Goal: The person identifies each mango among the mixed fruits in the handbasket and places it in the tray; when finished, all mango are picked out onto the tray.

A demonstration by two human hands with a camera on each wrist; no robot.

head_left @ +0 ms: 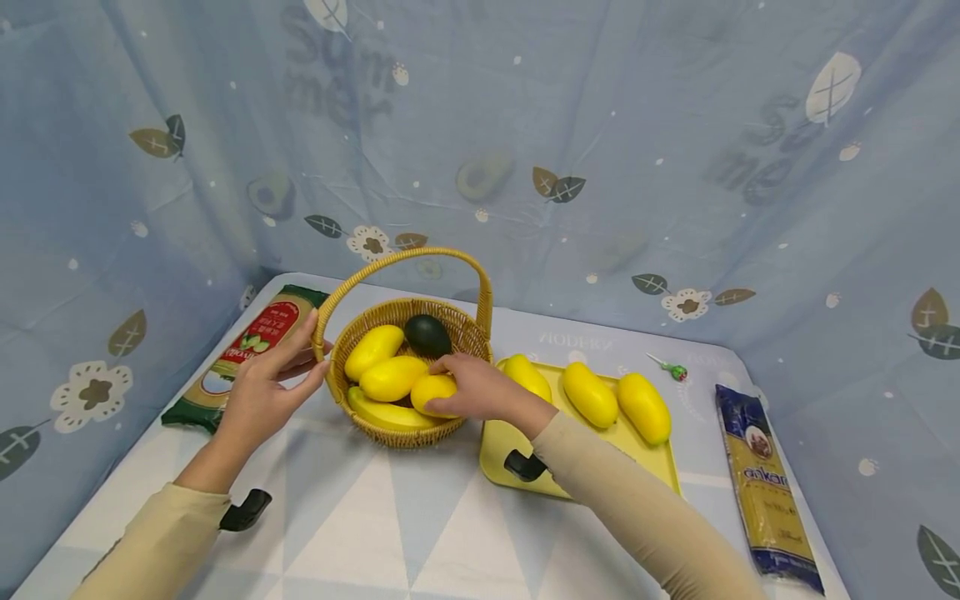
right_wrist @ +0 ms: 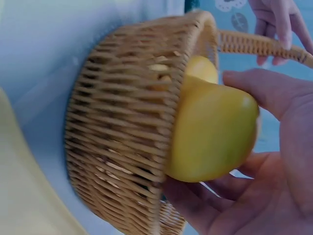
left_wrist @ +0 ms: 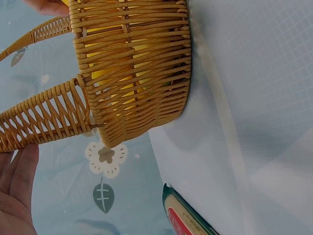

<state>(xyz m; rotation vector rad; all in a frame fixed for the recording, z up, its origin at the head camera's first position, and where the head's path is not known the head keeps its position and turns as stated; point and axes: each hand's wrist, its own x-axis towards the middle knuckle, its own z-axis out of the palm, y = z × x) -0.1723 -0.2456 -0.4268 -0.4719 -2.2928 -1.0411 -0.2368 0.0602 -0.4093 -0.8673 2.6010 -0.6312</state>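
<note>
My left hand (head_left: 262, 392) holds the left side of the handle of a wicker basket (head_left: 405, 437), thumb on one side and fingers on the other. The left wrist view shows those fingertips against the woven handle (left_wrist: 44, 117). Inside the basket, my right hand (head_left: 480, 387) grips a yellow mango (right_wrist: 212, 132), its thumb and fingers curled round the fruit. Two more mangoes (head_left: 393, 379), a banana (head_left: 393, 414) and a dark green avocado (head_left: 427, 335) lie around it in the basket.
A yellow tray (head_left: 498, 467) right of the basket bears three mangoes (head_left: 590, 394). Beyond it lie a lollipop (head_left: 675, 371) and a blue and gold pasta packet (head_left: 772, 492). A green and red bag (head_left: 262, 333) lies behind my left hand. Patterned curtains (head_left: 525, 125) surround the table.
</note>
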